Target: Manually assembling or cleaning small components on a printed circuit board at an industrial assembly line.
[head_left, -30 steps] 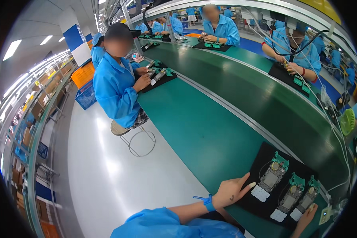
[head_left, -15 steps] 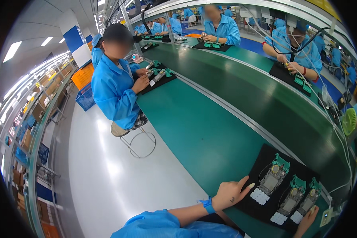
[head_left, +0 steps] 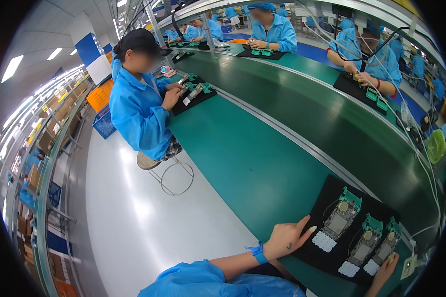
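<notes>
Boards: three, side by side on black mat [head_left: 323,200], slanted, lower right of view. Left board [head_left: 338,225] set a little apart; middle board [head_left: 362,250] and right board [head_left: 384,251] close together. On each, green bracket [head_left: 351,199] at far end, white pad [head_left: 324,241] at near end.

Left hand [head_left: 285,240]: lies back upward at mat's left edge, forearm slanting up to the right from blue sleeve [head_left: 193,277], blue band [head_left: 258,253] at wrist. Stretches two digits toward left board, tips parted, just beside its white pad; other fingers hidden. Loosely spread, holds nothing visible.

Right hand [head_left: 383,272]: points upward alongside right board, wrist cut by lower edge. Touches board's right side with fingertips; grip or mere contact impossible to say.

Right of mat: small white box [head_left: 408,267]. Around and beyond: green table [head_left: 243,158], metal rail [head_left: 285,131], darker belt [head_left: 302,106].

Farther up table: co-worker [head_left: 141,116] in blue, seated on stool [head_left: 148,161], hands at similar boards on second mat [head_left: 198,102]. Behind: orange crate [head_left: 100,95] above blue crate [head_left: 104,123].
</notes>
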A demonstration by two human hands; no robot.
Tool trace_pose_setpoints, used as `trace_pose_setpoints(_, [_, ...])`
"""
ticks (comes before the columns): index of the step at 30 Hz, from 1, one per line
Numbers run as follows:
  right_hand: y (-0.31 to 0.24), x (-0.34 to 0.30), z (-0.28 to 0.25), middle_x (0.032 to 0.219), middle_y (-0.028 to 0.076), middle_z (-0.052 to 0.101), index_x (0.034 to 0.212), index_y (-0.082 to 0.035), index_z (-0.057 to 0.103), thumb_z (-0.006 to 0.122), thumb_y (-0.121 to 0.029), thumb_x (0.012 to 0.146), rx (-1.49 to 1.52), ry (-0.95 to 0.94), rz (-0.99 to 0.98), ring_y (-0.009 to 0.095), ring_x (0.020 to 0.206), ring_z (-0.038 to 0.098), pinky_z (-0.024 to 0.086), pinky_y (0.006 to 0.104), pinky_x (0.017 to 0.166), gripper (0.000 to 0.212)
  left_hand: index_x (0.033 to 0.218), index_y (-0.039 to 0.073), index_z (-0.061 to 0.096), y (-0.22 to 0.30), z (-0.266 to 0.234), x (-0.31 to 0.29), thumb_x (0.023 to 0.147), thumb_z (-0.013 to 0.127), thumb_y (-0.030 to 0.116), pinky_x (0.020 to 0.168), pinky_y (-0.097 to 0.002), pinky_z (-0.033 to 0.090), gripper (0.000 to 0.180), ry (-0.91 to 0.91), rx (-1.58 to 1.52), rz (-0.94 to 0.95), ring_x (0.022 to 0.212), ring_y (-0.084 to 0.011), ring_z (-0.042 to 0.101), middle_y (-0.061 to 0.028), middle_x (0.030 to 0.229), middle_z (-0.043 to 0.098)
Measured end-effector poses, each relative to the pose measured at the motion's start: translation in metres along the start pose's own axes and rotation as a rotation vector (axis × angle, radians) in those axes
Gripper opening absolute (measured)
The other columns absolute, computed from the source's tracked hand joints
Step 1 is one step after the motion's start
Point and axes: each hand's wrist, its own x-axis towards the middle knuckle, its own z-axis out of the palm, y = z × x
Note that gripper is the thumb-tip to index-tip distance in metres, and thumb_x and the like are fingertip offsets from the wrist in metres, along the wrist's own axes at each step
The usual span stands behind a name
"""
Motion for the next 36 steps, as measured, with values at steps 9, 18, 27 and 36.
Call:
trace_pose_setpoints(9, [-0.032, -0.012, -0.02, 0.1, 0.018, 0.055, 0.117, 0.003, 0.047, 0.046, -0.006, 0.091, -0.054, 0.031, 0.02, 0.029, 0.093, 0.055, 0.043, 0.0334, 0.083, 0.027, 0.099, 0.001, 0.067, 0.0, 0.006, 0.011, 0.083, 0.067, 0.029, 0.047, -0.0357, 0.045, 0.032, -0.071, -0.213, -0.108, 0.047, -0.025, 0.056, -0.0098, 0.054, 0.056])
trace_pose_setpoints(18, [-0.201, -0.044, 0.011, 0.093, 0.005, 0.062, 0.116, -0.004, 0.048, 0.053, -0.016, 0.093, 0.696, -0.005, -0.013, 0.005, 0.068, 0.05, 0.042, 0.0192, 0.06, 0.026, 0.134, 0.002, 0.043, -0.019, 0.006, 0.034, 0.084, 0.067, 0.005, 0.062, -0.0223, 0.05, 0.056, -0.426, -0.738, -0.34, 0.073, -0.0098, 0.059, -0.0101, 0.089, 0.062])
trace_pose_setpoints(27, [-0.268, -0.073, 0.068, 0.089, 0.018, 0.062, 0.112, -0.006, 0.05, 0.054, -0.007, 0.083, 0.094, -0.233, -0.217, 0.038, 0.074, 0.061, 0.049, 0.0413, 0.064, 0.029, 0.147, 0.013, 0.014, 0.026, 0.037, 0.043, 0.074, 0.066, -0.011, 0.075, -0.0277, 0.055, 0.094, -0.521, -1.1, -0.454, 0.089, -0.0182, 0.061, -0.0183, 0.107, 0.054])
trace_pose_setpoints(36, [-0.254, -0.065, 0.05, 0.088, 0.018, 0.063, 0.108, -0.004, 0.052, 0.054, -0.007, 0.086, 0.168, -0.15, -0.218, 0.032, 0.07, 0.063, 0.049, 0.0361, 0.062, 0.023, 0.095, 0.0, 0.06, 0.041, 0.041, 0.024, 0.078, 0.067, 0.001, 0.061, -0.0288, 0.05, 0.019, -0.342, -0.673, -0.037, 0.075, -0.0202, 0.062, -0.0126, 0.101, 0.053])
